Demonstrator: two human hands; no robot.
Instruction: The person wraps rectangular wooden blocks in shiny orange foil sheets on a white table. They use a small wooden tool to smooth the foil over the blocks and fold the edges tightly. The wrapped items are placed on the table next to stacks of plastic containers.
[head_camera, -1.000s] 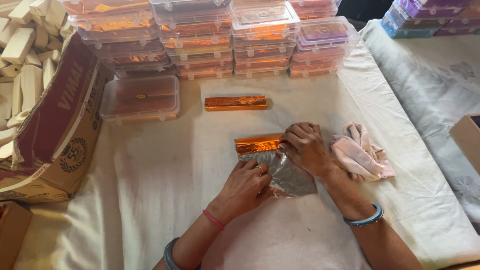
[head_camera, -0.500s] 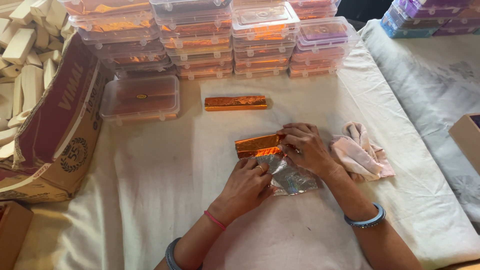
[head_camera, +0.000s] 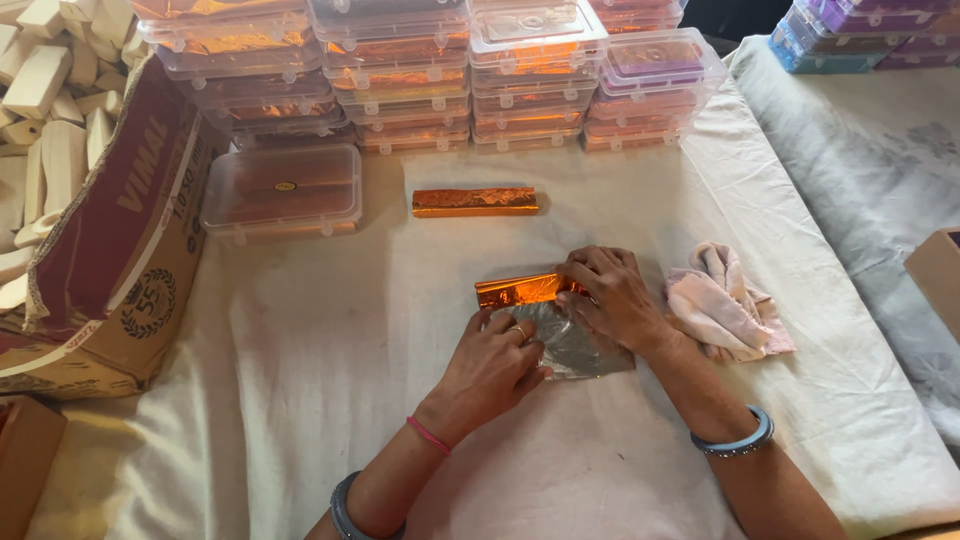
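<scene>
A bar partly rolled in orange foil (head_camera: 518, 289) lies on the white cloth in the middle of the table. The foil's silver underside (head_camera: 575, 347) spreads out toward me. My left hand (head_camera: 493, 367) presses on the foil just below the bar. My right hand (head_camera: 612, 292) grips the bar's right end with curled fingers. A finished orange-wrapped bar (head_camera: 475, 202) lies farther back, apart from both hands.
Stacks of clear plastic boxes (head_camera: 400, 70) with orange bars line the back, and one box (head_camera: 283, 191) sits alone. A cardboard carton (head_camera: 110, 250) of pale bare blocks stands at the left. A crumpled pink rag (head_camera: 725, 305) lies beside my right hand. Purple and blue boxes (head_camera: 850, 30) are far right.
The bar has been rolled over once within the foil, so less silver foil lies exposed. Both hands stayed on it, the left shifting slightly up toward the bar.
</scene>
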